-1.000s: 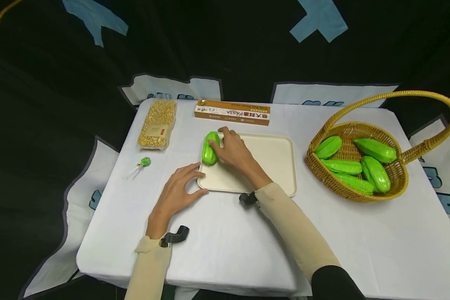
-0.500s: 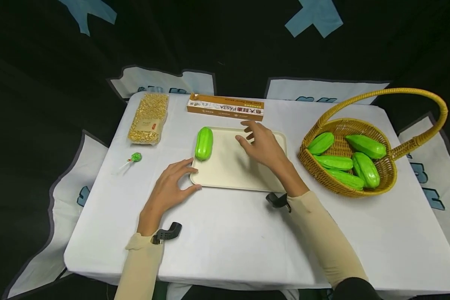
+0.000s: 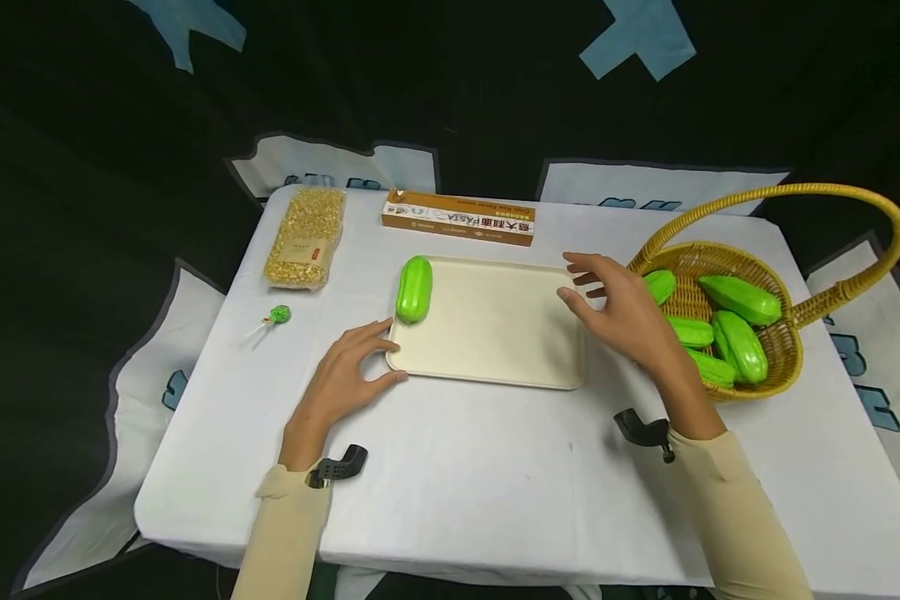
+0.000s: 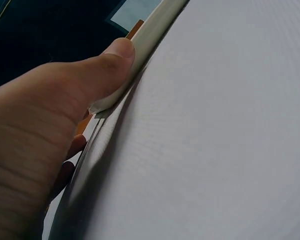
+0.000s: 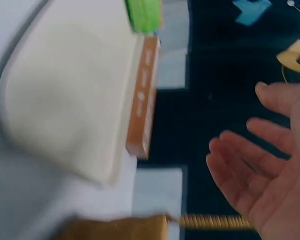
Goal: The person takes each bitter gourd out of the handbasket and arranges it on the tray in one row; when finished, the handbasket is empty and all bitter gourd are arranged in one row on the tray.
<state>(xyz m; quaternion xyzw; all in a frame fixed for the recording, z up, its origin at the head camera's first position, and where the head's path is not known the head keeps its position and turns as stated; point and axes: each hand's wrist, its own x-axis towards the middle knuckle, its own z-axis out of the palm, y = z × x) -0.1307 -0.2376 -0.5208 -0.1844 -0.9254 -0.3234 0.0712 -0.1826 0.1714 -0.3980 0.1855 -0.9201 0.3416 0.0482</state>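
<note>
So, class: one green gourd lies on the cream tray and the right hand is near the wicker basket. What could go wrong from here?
1. The glossy green gourd lies at the very left edge of the cream plastic tray; a nudge could roll it off.
2. The left hand only presses the tray's corner, so the tray might slide.
3. The empty right hand hangs near the yellow wicker basket; its arched handle could catch the arm and tip it.

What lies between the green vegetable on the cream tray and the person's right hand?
Only bare cream tray lies between the green vegetable and the right hand, seen in the head view.
</note>
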